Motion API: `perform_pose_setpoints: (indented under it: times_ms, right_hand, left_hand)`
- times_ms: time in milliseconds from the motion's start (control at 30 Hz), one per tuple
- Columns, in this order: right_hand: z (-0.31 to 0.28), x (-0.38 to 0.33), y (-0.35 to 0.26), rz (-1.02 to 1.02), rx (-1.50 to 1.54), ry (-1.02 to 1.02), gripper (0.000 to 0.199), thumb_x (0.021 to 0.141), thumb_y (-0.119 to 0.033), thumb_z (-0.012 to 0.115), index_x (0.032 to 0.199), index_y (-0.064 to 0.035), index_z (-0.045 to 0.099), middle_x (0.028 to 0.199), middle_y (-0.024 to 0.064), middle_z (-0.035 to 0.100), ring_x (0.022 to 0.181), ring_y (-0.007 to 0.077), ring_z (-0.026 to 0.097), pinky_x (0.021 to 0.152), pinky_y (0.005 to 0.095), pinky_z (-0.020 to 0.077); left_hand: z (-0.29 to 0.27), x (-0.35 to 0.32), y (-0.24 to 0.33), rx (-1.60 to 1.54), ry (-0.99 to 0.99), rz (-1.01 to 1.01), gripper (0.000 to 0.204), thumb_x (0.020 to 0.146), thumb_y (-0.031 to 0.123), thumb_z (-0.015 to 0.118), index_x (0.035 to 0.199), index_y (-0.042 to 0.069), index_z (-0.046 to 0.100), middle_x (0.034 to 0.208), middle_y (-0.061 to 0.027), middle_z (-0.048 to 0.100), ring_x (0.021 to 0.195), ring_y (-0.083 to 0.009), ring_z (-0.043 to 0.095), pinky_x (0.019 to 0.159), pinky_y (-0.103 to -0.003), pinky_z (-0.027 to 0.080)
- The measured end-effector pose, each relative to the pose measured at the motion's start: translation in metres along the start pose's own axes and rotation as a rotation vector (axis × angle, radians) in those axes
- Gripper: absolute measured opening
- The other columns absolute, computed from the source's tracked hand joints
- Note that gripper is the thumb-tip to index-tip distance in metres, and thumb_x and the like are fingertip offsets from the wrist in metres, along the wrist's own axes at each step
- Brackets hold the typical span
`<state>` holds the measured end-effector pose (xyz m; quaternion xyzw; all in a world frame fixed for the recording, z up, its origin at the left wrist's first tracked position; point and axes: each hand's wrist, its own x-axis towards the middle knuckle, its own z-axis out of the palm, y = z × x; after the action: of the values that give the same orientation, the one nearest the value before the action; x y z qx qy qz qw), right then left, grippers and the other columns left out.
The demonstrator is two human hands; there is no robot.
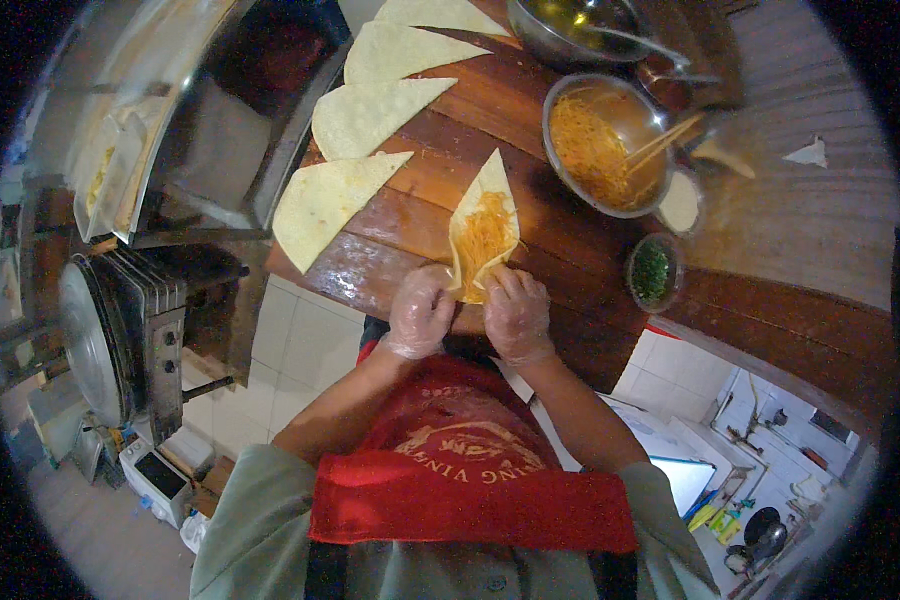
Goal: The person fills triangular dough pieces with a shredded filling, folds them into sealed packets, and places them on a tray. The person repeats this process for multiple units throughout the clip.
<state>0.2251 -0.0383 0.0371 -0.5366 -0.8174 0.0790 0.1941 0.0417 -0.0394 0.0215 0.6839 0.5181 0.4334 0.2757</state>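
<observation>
Head view: we have the wrap (496, 177) mid-frame on the table (580, 285), orange filling (483, 238) along it. Long axis near vertical in frame, point upward, body stretching up from the fingers. Left hand (418, 312) at its lower left, right hand (518, 312) lower right; both touch, neither nearer. Fingers curled in, each hand pinching an edge; we can't see all fingertips.

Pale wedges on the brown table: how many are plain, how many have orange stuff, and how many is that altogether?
Plain pale wedges: 4
Pale wedge with orange shreds: 1
Total in view: 5
</observation>
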Motion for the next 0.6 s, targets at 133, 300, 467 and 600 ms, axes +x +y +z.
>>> perform_pose_setpoints:
  times_ms: [133, 300, 467, 600]
  right_hand:
    - [-0.002, -0.002, 0.002, -0.051, 0.045, -0.106, 0.024, 0.078, -0.020, 0.063, 0.095, -0.0029, 0.062, 0.114, 0.0162, 0.058, 0.098, 0.0325, 0.055, 0.081, 0.0462, 0.0472]
    - [0.010, -0.009, 0.008, -0.078, 0.134, -0.091, 0.028, 0.078, -0.018, 0.061, 0.098, 0.0008, 0.063, 0.112, 0.0183, 0.061, 0.100, 0.0361, 0.055, 0.084, 0.0462, 0.0484]
    - [0.016, -0.024, 0.030, -0.081, 0.295, -0.010, 0.023, 0.081, -0.006, 0.058, 0.103, -0.0009, 0.064, 0.108, 0.0168, 0.063, 0.095, 0.0361, 0.059, 0.084, 0.0428, 0.0506]
    - [-0.008, -0.001, 0.035, 0.018, 0.471, -0.049, 0.028, 0.083, -0.004, 0.058, 0.110, -0.0019, 0.062, 0.103, 0.0177, 0.063, 0.090, 0.0362, 0.060, 0.082, 0.0420, 0.0512]
  left_hand:
    - [0.004, 0.016, 0.012, 0.020, -0.132, 0.014, 0.018, 0.079, 0.003, 0.063, 0.097, 0.002, 0.063, 0.093, -0.0192, 0.064, 0.089, -0.0405, 0.059, 0.077, -0.047, 0.048]
    - [0.020, 0.023, 0.009, 0.033, -0.205, -0.026, 0.017, 0.076, 0.002, 0.062, 0.093, 0.002, 0.064, 0.088, -0.0200, 0.064, 0.085, -0.0415, 0.059, 0.073, -0.048, 0.048]
    - [0.015, 0.027, 0.000, 0.093, -0.394, 0.080, 0.027, 0.080, 0.005, 0.063, 0.107, 0.001, 0.065, 0.099, -0.0205, 0.067, 0.090, -0.0411, 0.063, 0.080, -0.046, 0.051]
    - [0.003, 0.033, 0.015, 0.268, -0.630, 0.078, 0.038, 0.075, 0.002, 0.063, 0.113, 0.002, 0.065, 0.106, -0.0188, 0.068, 0.097, -0.0408, 0.062, 0.083, -0.046, 0.051]
